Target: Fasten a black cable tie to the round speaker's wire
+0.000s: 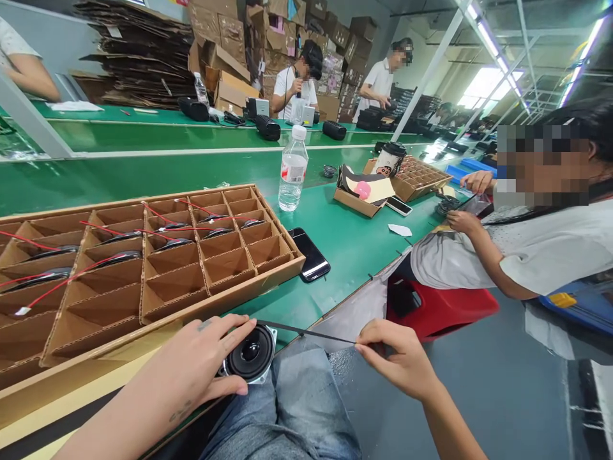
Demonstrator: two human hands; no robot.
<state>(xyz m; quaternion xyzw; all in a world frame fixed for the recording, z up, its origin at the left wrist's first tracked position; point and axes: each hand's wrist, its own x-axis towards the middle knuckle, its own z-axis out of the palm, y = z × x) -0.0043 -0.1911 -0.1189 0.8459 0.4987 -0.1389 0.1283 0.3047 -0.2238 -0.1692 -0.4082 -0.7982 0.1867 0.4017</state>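
Note:
A black round speaker (249,353) with a silver metal frame is held in my left hand (211,358) near the table's front edge, above my lap. My left fingers and thumb grip its left side and hide part of it. From the speaker's upper edge a thin black strip (306,331) runs taut to the right. My right hand (395,354) pinches the strip's far end between thumb and fingertips. Behind my left hand stands a cardboard divider box (230,300), with several speakers with red wires (122,257) lying in its compartments.
A black phone (310,255) lies beside the box, and a water bottle (293,169) stands behind it. Farther right are a small cardboard tray (357,203), a white phone (399,205) and a cup (389,160). A co-worker (479,246) sits at right on a red stool (445,313).

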